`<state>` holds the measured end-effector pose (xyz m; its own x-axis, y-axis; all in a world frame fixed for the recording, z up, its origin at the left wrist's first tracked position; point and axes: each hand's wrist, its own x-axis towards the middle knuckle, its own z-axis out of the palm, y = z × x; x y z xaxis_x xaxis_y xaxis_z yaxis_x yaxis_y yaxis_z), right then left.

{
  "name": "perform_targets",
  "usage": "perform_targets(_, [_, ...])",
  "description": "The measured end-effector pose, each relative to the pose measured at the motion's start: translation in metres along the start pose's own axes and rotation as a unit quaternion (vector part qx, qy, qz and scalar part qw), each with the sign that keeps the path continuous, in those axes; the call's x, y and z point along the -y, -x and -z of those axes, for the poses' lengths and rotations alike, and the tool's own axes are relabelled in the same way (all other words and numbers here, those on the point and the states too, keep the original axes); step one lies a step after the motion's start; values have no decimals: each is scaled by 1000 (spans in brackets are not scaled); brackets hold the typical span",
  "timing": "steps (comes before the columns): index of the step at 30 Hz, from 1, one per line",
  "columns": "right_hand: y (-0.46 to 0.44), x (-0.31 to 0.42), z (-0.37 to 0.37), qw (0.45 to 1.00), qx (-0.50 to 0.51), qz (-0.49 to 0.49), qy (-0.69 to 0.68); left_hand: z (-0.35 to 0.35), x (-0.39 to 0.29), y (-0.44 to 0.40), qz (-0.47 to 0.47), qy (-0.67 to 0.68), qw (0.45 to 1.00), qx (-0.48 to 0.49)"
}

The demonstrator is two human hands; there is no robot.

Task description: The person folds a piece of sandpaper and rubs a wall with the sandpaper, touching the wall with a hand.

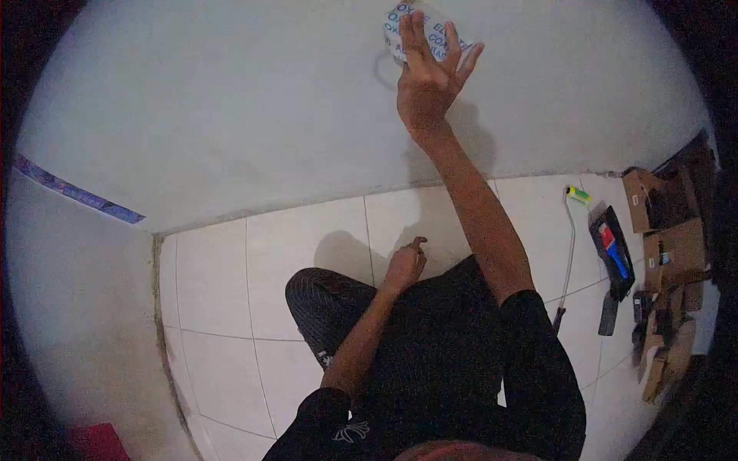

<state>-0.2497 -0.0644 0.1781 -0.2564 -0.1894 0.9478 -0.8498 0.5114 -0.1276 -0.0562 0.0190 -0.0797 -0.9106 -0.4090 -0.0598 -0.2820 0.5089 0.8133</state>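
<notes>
My right hand (427,81) reaches up to the wall (254,100), its fingers spread over a piece of sandpaper (436,32). The sheet's white back with blue print faces me, and the hand holds it flat against the wall. Beneath the hand a faint curved mark shows on the wall. Low over my lap is my left hand (407,265), beside my bent knee in dark striped trousers (330,296). Its fingers are loosely bent with one stretched out, and I see nothing in it.
White floor tiles (211,284) meet the wall. At the right lie a paint roller (578,195) and a black paint tray (624,269) with a blue-and-red brush (613,250). Cardboard boxes (680,246) stand beyond. A purple strip (81,192) is on the left wall; something red (98,443) is at lower left.
</notes>
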Motion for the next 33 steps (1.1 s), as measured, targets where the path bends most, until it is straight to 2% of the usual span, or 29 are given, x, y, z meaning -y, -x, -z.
perform_targets(6, [60,-11,-12,999,53,4,-8,-2,5,-1,-1,0,1000,-3])
perform_targets(11, [8,-8,-2,999,15,-13,-26,0,2,-2,0,9,1000,-3])
perform_targets(13, [-3,-4,-1,1000,-2,-9,7,-1,3,1,-19,-26,999,-9])
perform_targets(14, [11,-3,0,1000,-2,-6,6,0,2,5,-19,-24,999,-11])
perform_targets(16, [58,-6,-8,998,65,7,-8,0,2,2,-35,-20,999,-26])
perform_targets(20, [72,-16,-15,996,75,36,-10,-1,8,1,0,-3,1000,-1])
perform_targets(22, [39,-16,-14,998,10,54,22,2,5,4,-23,11,1000,4])
perform_targets(24, [-5,-6,-6,999,-10,44,12,-4,6,-1,-23,11,1000,-10])
perform_targets(26, [-9,-3,-5,999,-30,33,3,-6,11,0,-22,10,999,-22])
perform_targets(29, [33,-12,-13,998,39,45,29,-3,9,-4,-23,3,1000,-6])
perform_targets(31, [62,-18,-12,997,50,59,14,-2,4,-3,38,5,999,16])
perform_targets(33, [67,-27,-15,996,63,68,-3,-3,7,-4,34,10,999,17])
